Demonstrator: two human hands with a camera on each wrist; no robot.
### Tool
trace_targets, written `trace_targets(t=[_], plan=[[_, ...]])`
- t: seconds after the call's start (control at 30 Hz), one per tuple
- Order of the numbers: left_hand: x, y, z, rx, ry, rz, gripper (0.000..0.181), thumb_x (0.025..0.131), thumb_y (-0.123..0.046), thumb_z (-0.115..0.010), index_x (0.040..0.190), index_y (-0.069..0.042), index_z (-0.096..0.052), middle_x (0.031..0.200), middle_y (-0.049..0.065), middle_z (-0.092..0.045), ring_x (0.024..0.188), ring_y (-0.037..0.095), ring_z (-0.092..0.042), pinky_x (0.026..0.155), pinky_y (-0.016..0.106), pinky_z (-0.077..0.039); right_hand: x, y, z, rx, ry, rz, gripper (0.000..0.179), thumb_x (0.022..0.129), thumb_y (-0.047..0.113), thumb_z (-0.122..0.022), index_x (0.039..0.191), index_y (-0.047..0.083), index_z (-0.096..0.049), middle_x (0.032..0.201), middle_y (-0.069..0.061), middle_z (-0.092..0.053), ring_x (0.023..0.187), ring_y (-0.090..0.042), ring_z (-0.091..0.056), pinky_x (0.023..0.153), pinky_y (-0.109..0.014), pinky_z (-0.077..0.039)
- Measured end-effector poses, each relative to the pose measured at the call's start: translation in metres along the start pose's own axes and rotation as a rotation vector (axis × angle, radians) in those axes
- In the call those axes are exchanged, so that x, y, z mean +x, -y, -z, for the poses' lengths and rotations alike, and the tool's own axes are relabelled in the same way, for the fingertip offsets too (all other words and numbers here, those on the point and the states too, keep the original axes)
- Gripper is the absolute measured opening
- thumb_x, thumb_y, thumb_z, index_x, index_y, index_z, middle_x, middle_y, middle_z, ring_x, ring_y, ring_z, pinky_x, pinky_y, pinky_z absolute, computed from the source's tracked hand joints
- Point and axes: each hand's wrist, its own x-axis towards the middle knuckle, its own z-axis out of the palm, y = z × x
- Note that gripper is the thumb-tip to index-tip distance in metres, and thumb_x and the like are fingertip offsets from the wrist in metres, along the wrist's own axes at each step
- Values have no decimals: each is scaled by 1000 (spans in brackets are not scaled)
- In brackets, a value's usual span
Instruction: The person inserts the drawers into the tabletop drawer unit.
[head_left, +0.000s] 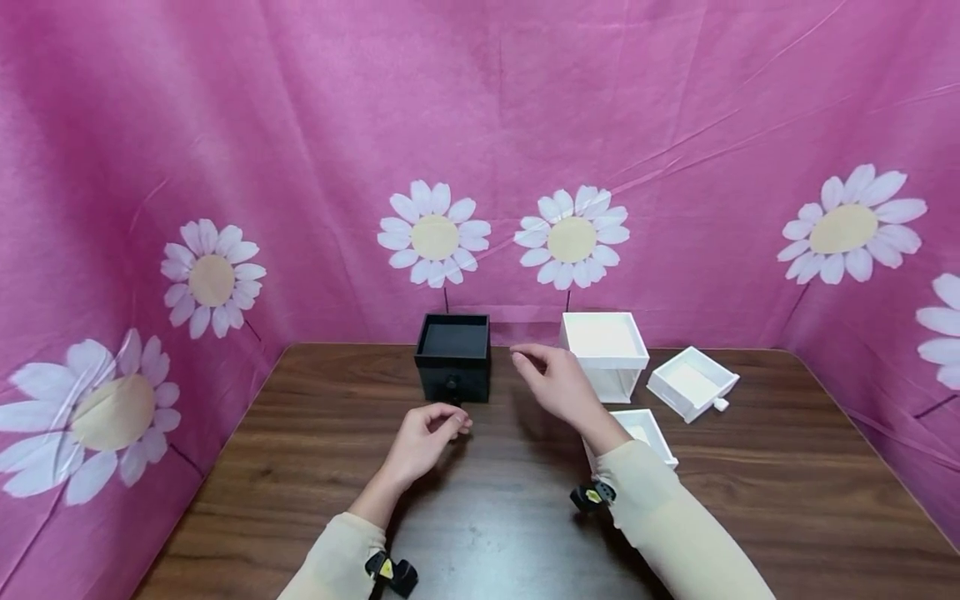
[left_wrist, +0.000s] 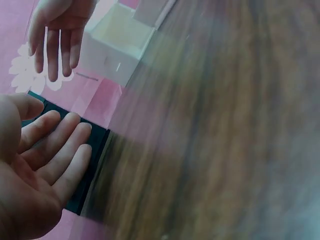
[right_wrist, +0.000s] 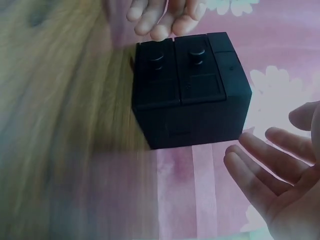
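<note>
The left grip (head_left: 422, 437) and right grip (head_left: 558, 381) hang relaxed and empty near the black box (head_left: 472, 379), seemingly mid-approach; proceeding likely calls for pinching its upper knob (head_left: 452, 382).

A black box (head_left: 453, 379), matt and block-shaped, is set upright on the wooden tabletop (head_left: 480, 483), near its rear edge. The front is divided into an upper drawer (right_wrist: 202, 85) and a lower drawer (right_wrist: 157, 90), each fitted with one round black knob. Both drawers are seated closed, with their fronts roughly flush. The top is formed as a shallow recess (head_left: 453, 340) bordered by a raised rim. The box is positioned to the left of the white box (head_left: 604, 337), separated by a gap.
</note>
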Motion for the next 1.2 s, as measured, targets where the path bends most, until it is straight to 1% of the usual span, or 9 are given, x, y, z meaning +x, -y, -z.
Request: trace_targets(t=[0.1,0.2,0.4,0.53,0.73,0.8,0.87,1.0,1.2], plan=[[-1,1,-5,-38,61,1,23,108,-4,-61,115,14,-73,111,33,-77,105,41,-78,90,37,-68,-12,-5,8,-9,0,8,29,107,22,-66,127,5,-79,121,-13,-82,116,-31,-76,103,-55,-60],[0,3,-9,-61,93,2,23,108,-2,-59,115,16,-71,112,35,-76,107,44,-77,92,38,-68,-21,-9,13,-20,5,24,26,107,20,-66,123,6,-81,116,-11,-83,112,-30,-77,100,-55,-61],[3,-3,-14,-9,109,-33,22,108,-4,-60,113,12,-74,109,31,-78,102,44,-77,89,38,-68,-34,-16,16,-62,-8,70,22,106,17,-67,117,4,-82,111,-10,-83,105,-29,-78,93,-52,-63],[5,-8,-15,23,137,-50,22,108,-6,-61,113,11,-75,109,31,-78,102,44,-77,90,43,-67,-44,-18,17,-76,-18,77,19,105,14,-67,111,5,-83,106,-8,-84,99,-25,-77,88,-46,-63],[7,-15,-14,33,148,-58,22,108,-6,-61,114,10,-75,110,31,-77,103,45,-77,92,51,-66,-57,-22,24,-95,-28,67,18,104,12,-66,108,9,-84,105,-4,-84,100,-23,-77,91,-46,-62],[8,-16,-15,34,148,-57,23,108,-7,-61,114,10,-75,111,31,-77,104,44,-77,92,45,-67,-61,-23,29,-107,-29,56,18,105,14,-67,108,11,-84,105,-2,-83,100,-21,-76,90,-45,-61],[9,-17,-17,40,148,-57,23,108,-8,-61,115,9,-75,112,30,-77,104,42,-77,90,35,-67,-64,-24,34,-119,-37,47,17,105,15,-68,108,12,-84,104,-2,-83,96,-19,-73,87,-42,-61],[14,-19,-24,59,160,-66,22,108,-9,-62,116,5,-76,114,27,-78,107,38,-77,87,18,-60,-73,-26,44,-149,-79,52,15,104,15,-69,106,14,-84,98,1,-82,86,-13,-69,78,-34,-58],[23,-25,-34,69,201,-98,22,108,-9,-62,116,7,-76,113,27,-79,108,43,-77,87,15,-58,-88,-32,57,-132,-129,48,14,103,11,-71,103,12,-84,90,3,-82,81,-2,-67,72,-28,-57]])
